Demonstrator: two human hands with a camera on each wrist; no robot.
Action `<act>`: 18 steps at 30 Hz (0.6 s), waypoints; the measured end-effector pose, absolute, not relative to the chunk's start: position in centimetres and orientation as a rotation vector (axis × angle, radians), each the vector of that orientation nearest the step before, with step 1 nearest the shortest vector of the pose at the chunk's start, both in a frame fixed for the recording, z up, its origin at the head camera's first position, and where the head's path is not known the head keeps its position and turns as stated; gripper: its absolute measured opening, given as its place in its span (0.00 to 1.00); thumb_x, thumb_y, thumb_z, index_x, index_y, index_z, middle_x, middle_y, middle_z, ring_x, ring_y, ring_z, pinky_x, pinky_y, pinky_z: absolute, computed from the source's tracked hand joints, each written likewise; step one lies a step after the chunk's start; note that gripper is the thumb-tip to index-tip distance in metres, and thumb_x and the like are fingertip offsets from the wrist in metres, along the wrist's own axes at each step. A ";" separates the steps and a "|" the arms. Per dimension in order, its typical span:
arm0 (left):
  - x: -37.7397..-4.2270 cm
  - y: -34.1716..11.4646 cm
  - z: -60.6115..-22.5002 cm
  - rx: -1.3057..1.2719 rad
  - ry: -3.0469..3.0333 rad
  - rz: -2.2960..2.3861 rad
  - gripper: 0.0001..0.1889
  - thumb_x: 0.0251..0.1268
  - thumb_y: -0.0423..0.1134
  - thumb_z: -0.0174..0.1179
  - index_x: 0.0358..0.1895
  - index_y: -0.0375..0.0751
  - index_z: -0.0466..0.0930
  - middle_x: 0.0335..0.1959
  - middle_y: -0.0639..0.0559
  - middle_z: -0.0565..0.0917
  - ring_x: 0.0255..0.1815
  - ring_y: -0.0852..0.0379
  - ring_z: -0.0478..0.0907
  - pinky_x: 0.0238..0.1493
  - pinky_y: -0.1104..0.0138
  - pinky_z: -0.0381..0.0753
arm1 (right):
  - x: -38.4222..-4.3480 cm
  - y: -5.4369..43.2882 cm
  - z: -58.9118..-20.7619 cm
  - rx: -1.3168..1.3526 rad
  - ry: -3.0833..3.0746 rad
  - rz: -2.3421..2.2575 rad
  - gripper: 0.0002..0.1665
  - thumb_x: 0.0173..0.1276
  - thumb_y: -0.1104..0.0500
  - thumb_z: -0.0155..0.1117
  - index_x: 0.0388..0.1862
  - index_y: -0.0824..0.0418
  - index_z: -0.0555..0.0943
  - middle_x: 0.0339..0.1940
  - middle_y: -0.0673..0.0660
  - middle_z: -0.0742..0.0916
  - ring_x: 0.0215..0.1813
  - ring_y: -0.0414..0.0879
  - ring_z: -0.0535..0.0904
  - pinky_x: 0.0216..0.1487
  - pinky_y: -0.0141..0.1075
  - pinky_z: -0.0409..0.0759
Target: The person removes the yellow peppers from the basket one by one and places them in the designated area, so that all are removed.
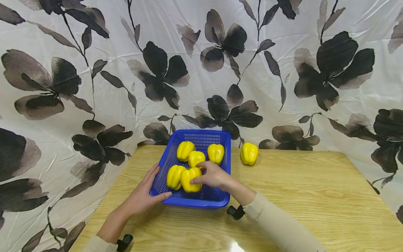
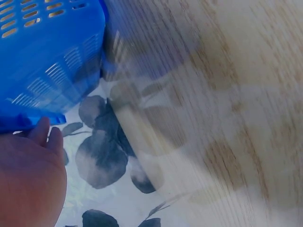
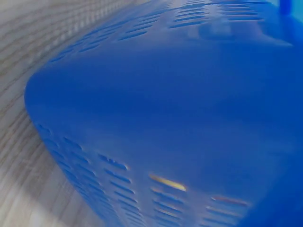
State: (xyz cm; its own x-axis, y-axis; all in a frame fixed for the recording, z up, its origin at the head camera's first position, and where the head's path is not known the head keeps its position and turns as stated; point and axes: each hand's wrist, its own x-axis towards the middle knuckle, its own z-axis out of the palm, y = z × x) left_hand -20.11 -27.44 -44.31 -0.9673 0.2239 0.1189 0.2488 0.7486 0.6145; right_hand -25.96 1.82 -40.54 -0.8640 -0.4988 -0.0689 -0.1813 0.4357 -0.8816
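A blue plastic basket [image 1: 204,203] with slotted walls holds several yellow bell peppers [image 1: 185,151]. At its near left corner my left hand [image 1: 141,196] grips the rim, thumb over the front edge and fingers along the left side. The left wrist view shows those fingers [image 2: 41,130] at the rim of the basket [image 2: 61,56]. Reaching over the right side, my right hand [image 1: 213,175] holds a yellow bell pepper [image 1: 190,182] between thumb and fingers, inside the basket near the front. In the right wrist view the basket's outer corner [image 3: 142,94] fills most of the picture, and the hand is out of sight.
Another yellow bell pepper [image 1: 249,154] stands on the wooden table [image 1: 299,189], right of the basket near the back edge. A floral cloth [image 1: 195,80] hangs behind the table and down its left side. Dark wrist-camera parts [image 1: 235,212] show below the right wrist.
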 end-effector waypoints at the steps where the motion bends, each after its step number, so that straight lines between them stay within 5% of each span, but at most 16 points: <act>1: -20.1 -27.4 -44.3 -0.390 -2.903 -1.025 0.57 0.62 0.60 0.69 0.84 0.41 0.43 0.85 0.46 0.43 0.82 0.34 0.48 0.73 0.33 0.56 | -25.9 1.9 -40.4 -0.578 2.367 -1.422 0.45 0.60 0.51 0.79 0.71 0.71 0.73 0.64 0.66 0.81 0.62 0.56 0.77 0.61 0.49 0.80; 18: -20.2 -27.5 -44.6 -0.393 -2.900 -1.004 0.58 0.61 0.63 0.69 0.84 0.41 0.44 0.85 0.48 0.43 0.82 0.34 0.48 0.72 0.32 0.56 | -25.1 4.7 -38.7 -0.632 2.299 -1.575 0.43 0.63 0.56 0.76 0.72 0.73 0.70 0.61 0.66 0.83 0.57 0.57 0.83 0.57 0.45 0.83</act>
